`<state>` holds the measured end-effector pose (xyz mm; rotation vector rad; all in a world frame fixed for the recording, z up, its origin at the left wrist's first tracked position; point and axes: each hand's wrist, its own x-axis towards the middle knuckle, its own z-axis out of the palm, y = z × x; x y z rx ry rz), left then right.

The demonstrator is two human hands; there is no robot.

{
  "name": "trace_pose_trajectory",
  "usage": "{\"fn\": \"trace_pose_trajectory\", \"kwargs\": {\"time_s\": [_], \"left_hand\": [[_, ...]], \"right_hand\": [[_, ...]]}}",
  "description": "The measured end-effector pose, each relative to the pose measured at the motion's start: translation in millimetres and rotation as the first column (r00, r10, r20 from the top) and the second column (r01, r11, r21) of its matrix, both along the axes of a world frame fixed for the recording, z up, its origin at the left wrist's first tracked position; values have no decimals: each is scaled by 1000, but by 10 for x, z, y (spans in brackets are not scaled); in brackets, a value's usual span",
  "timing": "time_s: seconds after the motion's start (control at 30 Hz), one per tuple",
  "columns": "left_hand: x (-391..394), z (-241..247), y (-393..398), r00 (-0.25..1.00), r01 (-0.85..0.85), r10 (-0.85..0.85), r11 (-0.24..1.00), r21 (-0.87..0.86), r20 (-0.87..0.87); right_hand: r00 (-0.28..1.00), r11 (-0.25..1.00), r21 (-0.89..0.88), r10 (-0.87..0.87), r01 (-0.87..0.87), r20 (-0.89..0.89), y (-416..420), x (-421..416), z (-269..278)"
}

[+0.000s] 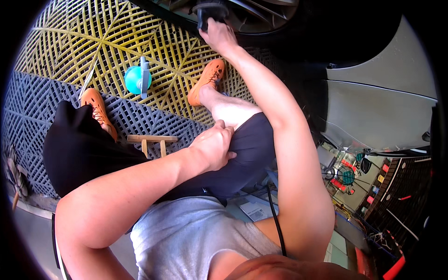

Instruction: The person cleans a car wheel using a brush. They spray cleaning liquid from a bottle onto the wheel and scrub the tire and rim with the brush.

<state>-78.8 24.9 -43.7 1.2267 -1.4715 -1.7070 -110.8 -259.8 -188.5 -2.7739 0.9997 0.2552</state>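
Observation:
My right hand [221, 35] reaches forward and grips a black block-like tool [212, 13], perhaps a brush or applicator. The tool is up against a car wheel [259, 15] with metal spokes; its contact face is hidden. My left hand [214, 144], fingers curled, rests on my right thigh by the hem of the black shorts [250, 147]; nothing shows in it. Between my feet stands a turquoise spray bottle [131, 79] with a grey trigger head, seen from above. An orange shoe [206, 82] is on my right foot, near the wheel.
Yellow plastic grating tiles [70, 45] meet grey ones [28, 101] underfoot. Part of a wooden stool [152, 138] shows below me. A pale car body panel [381, 108] rises at right. A mop-like head [15, 173] lies far left. A black cable [274, 217] hangs beside my right arm.

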Motion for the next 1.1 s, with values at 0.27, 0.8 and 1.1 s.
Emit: {"fn": "trace_pose_trajectory", "kwargs": {"time_s": [0.27, 0.8, 1.1], "left_hand": [[3, 63, 56, 999, 32, -32, 999, -1, -2], [340, 341, 5, 998, 67, -67, 996, -64, -3], [462, 289, 153, 955, 6, 54, 979, -202, 291]], "right_hand": [[914, 989, 49, -109, 139, -390, 60, -301, -140], [841, 983, 82, -96, 164, -533, -80, -315, -314], [891, 984, 176, 64, 18, -449, -38, 363, -803]]}}
